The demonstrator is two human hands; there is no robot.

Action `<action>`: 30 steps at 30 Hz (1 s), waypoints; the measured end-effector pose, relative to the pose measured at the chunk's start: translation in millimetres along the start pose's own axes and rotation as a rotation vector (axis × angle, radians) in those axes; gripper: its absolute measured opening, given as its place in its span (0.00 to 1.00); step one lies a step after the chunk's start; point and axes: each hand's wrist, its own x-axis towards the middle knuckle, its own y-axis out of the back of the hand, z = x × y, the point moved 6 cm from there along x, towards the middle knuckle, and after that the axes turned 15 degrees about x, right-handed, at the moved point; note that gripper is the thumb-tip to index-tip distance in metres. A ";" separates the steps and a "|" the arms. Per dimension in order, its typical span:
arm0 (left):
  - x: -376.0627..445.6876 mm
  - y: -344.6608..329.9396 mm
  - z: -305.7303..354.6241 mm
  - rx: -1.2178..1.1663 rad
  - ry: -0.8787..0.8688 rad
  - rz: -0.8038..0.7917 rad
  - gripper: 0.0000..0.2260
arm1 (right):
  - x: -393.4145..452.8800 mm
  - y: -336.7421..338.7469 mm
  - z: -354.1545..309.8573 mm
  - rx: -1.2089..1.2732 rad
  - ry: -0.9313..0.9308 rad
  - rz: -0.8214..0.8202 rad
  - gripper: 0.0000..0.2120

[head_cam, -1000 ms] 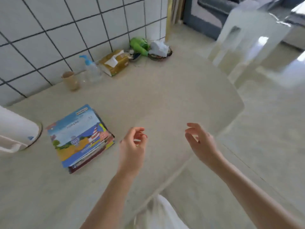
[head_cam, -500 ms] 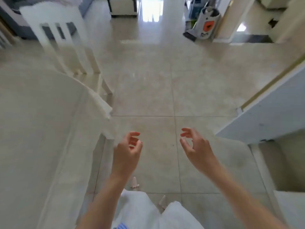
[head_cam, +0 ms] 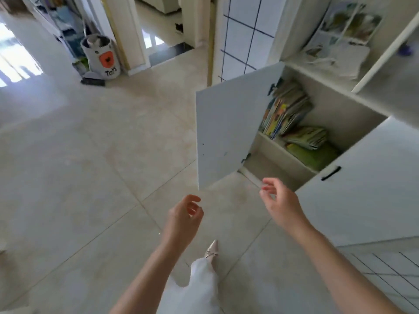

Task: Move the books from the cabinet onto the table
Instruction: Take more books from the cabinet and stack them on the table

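A low white cabinet (head_cam: 353, 196) stands at the right with its left door (head_cam: 224, 128) swung wide. Inside, a row of colourful thin books (head_cam: 283, 109) leans against the left wall, and a flat pile of books (head_cam: 306, 138) lies on a green one (head_cam: 313, 155) on the shelf. My left hand (head_cam: 183, 216) hovers empty over the floor, fingers loosely curled, below the door's lower corner. My right hand (head_cam: 280, 201) is empty too, fingers apart, just in front of the cabinet's bottom edge. The table is out of view.
The open door juts out into the tiled floor (head_cam: 90, 166) between me and the cabinet interior. A grey bin with an orange face (head_cam: 103, 57) and a dustpan (head_cam: 93, 79) stand by a doorway at the upper left. Papers and picture sheets (head_cam: 337, 41) lie on the cabinet top.
My view has swung from the table with its books, across the floor, to the open cabinet. Both hands stay empty and raised in front of me.
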 end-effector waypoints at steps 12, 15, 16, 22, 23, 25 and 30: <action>230.6 -133.0 194.3 0.316 -0.323 -0.287 0.12 | 212.4 171.3 59.5 0.056 -0.338 0.238 0.14; 262.0 -171.2 232.2 0.354 -0.377 -0.340 0.13 | 243.8 199.8 87.8 0.058 -0.403 0.278 0.15; 274.5 -189.8 246.6 0.364 -0.409 -0.354 0.13 | 258.1 210.0 100.4 0.069 -0.430 0.296 0.15; 317.4 -282.7 296.6 0.443 -0.552 -0.428 0.13 | 330.1 237.4 177.4 0.122 -0.540 0.289 0.14; 325.4 -298.6 300.5 0.460 -0.574 -0.436 0.13 | 342.6 240.0 190.3 0.117 -0.546 0.298 0.14; 343.1 -333.4 304.8 0.484 -0.598 -0.447 0.15 | 368.7 242.9 224.9 0.129 -0.593 0.314 0.13; 374.3 -409.9 311.8 0.546 -0.680 -0.482 0.21 | 408.0 242.4 309.0 0.364 -0.735 0.446 0.05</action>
